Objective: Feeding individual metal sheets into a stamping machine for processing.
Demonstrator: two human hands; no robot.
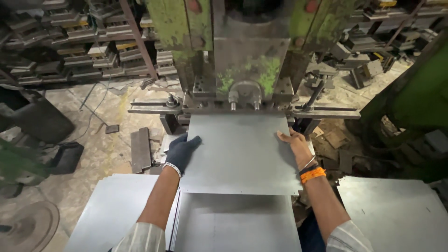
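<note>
A flat grey metal sheet point(238, 154) lies in front of me with its far edge under the green press point(247, 60). My left hand point(183, 150), in a dark glove, grips the sheet's left edge. My right hand point(295, 144), bare, with a bangle and orange thread at the wrist, holds the sheet's right edge. The sheet rests over another grey sheet point(238, 224) on the table below.
A stack of grey sheets point(112, 210) sits at lower left, another stack point(396, 210) at lower right. Racks of metal dies point(74, 42) fill the back left. Scrap pieces and a dark plate point(140, 149) lie on the floor; a green machine frame point(415, 98) stands at the right.
</note>
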